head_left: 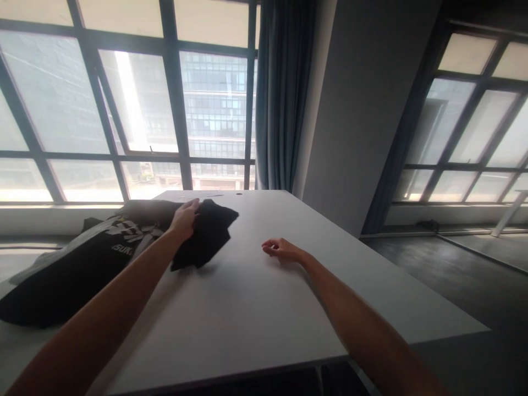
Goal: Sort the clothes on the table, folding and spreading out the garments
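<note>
On the left of the white table (247, 313) lies a crumpled black garment (86, 275) with grey areas and pale lettering. My left hand (185, 219) grips its upper right part, where the dark cloth (210, 228) juts out to the right, slightly raised, with a shadow beneath. The thumb side of that hand is partly hidden, and so is the cloth under the fingers. Apart from the garment, to its right, my right hand (280, 249) hovers low over the tabletop. Its fingers are curled in, and nothing shows between them.
A thin pale item (202, 196) and a small dark round spot (239, 193) are at the table's far end. Beyond it are large windows (136, 104), a blue curtain (278, 99) and a grey pillar (355, 110). Grey floor (416, 264) lies to the right.
</note>
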`<control>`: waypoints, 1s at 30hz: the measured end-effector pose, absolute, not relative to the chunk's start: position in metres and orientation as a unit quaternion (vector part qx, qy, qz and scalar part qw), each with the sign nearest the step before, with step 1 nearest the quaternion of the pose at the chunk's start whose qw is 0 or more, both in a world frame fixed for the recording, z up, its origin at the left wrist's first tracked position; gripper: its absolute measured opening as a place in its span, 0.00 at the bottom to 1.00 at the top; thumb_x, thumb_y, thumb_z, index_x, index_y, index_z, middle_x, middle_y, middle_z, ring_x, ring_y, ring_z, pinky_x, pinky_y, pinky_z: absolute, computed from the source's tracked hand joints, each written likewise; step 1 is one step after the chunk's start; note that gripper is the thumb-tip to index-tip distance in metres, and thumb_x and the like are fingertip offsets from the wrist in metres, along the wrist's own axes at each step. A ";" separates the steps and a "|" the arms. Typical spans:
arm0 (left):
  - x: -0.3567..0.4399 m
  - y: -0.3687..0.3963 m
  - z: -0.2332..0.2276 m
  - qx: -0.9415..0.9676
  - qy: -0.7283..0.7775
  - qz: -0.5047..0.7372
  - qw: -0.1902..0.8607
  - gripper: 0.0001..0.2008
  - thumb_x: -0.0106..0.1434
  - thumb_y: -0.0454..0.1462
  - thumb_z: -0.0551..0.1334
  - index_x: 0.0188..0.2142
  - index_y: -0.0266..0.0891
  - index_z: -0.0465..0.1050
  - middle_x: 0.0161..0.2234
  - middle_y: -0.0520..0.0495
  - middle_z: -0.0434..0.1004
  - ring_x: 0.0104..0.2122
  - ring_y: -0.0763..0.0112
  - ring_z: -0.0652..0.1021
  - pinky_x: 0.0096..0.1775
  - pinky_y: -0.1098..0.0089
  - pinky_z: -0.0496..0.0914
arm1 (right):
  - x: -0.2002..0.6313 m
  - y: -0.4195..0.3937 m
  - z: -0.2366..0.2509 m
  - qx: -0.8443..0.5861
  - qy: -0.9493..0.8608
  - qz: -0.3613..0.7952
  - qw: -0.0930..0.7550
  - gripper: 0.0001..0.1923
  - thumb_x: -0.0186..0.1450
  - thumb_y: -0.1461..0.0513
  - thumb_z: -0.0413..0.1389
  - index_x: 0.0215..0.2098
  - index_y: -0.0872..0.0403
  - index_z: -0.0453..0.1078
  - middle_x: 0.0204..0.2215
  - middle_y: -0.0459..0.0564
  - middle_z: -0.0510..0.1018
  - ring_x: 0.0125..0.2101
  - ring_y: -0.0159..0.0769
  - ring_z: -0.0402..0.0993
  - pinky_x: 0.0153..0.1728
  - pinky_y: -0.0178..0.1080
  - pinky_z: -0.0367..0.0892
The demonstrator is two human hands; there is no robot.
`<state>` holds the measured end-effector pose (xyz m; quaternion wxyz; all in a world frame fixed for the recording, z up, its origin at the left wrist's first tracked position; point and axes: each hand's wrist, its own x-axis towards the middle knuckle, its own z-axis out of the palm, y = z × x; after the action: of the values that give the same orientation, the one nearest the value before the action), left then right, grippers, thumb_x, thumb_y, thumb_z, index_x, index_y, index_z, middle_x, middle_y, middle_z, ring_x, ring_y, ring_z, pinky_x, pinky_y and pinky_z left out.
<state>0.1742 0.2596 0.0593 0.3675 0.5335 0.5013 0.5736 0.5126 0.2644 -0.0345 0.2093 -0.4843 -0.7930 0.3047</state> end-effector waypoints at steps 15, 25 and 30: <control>0.165 0.254 -0.040 0.827 0.549 0.100 0.066 0.37 0.59 0.57 0.61 0.64 0.45 0.67 0.70 0.37 0.55 0.68 0.43 0.56 0.65 0.42 0.50 | 0.536 0.282 -0.016 -0.565 -0.627 0.182 0.505 0.19 0.59 0.59 0.56 0.47 0.57 0.75 0.43 0.52 0.82 0.43 0.41 0.77 0.46 0.39 0.71; 0.186 0.223 -0.006 0.875 0.399 0.133 0.240 0.28 0.51 0.50 0.71 0.51 0.46 0.79 0.43 0.45 0.84 0.42 0.55 0.81 0.45 0.62 0.73 | 0.596 0.304 -0.021 -0.610 -0.422 0.094 0.664 0.19 0.58 0.58 0.56 0.47 0.55 0.74 0.41 0.53 0.81 0.40 0.40 0.78 0.39 0.37 0.74; 0.159 0.226 -0.006 0.866 0.470 0.041 0.165 0.46 0.38 0.47 0.76 0.59 0.49 0.72 0.63 0.41 0.69 0.60 0.42 0.70 0.58 0.52 0.65 | 0.618 0.308 -0.028 -0.624 -0.388 0.122 0.667 0.21 0.62 0.59 0.53 0.52 0.54 0.71 0.44 0.54 0.80 0.43 0.41 0.78 0.40 0.38 0.76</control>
<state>0.1587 0.2259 -0.0063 0.1645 0.8662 0.4700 0.0410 0.6176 0.3080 -0.0276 0.6672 -0.6236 -0.3885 0.1225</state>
